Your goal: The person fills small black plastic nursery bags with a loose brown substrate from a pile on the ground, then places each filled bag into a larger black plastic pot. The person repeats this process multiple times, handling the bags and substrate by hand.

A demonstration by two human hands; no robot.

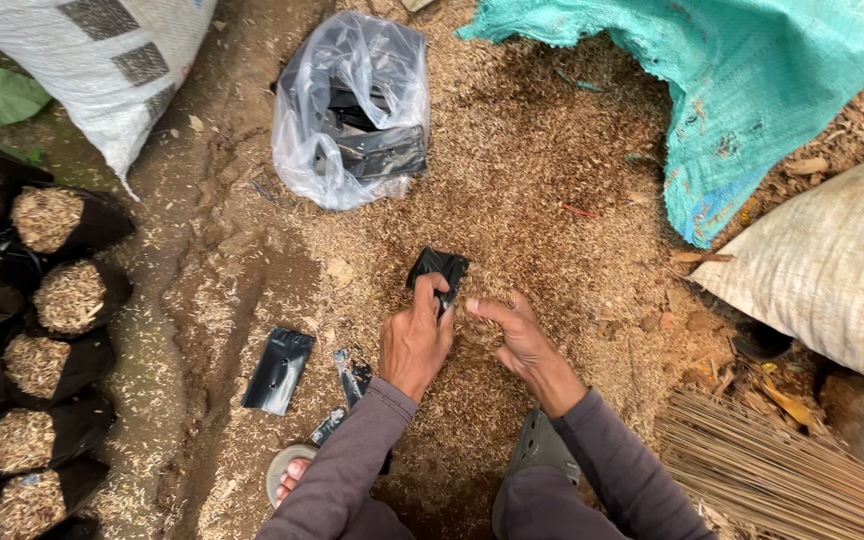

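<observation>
My left hand (415,338) grips a small black plastic bag (438,268) by its edge, holding it low over a heap of brown rice husk (512,190) on the ground. Just to its right, my right hand (513,333) is cupped around a handful of husk, close to the bag. Both forearms are in grey-purple sleeves. A clear plastic sack (352,110) holding a stack of black bags lies behind the heap.
Filled black bags (47,300) topped with husk stand in rows at the left. Flat black bags (278,370) lie near my foot. A white sack (102,60), a teal sack (742,90), a tan sack (832,270) and a stick broom (782,470) ring the heap.
</observation>
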